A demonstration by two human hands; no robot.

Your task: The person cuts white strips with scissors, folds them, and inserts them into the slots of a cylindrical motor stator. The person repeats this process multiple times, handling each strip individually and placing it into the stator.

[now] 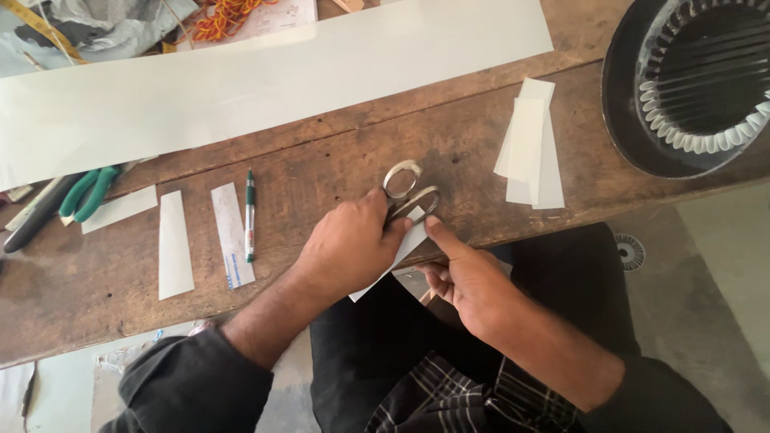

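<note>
Two bare hands meet at the near edge of the wooden table [321,172], over the person's dark-clothed lap. Left hand [349,244]: fingers curled shut around the scissors [407,192], whose two metal finger loops project beyond the knuckles, away from the body; the blades are hidden under the hand. Right hand [465,277]: loosely closed, thumb extended and pressed on the upper end of a narrow white paper strip [401,256], the fingers apparently supporting it from beneath. The strip's long axis runs diagonally, from the thumb down and toward the left forearm, partly overhanging the table edge; it lies directly between the two hands and touches both, with the scissors just above its upper end. Farther left on the table lie a cut white strip [175,244], a printed slip [233,234] and a green-and-white pen [250,215], all roughly parallel, with green-handled pliers [87,192] beyond them. To the right rests a small stack of white strips [531,144]. Farthest back, a long white sheet [265,76] spans the table, and a dark round stator-like part [694,80] with white slot liners occupies the right corner.
</note>
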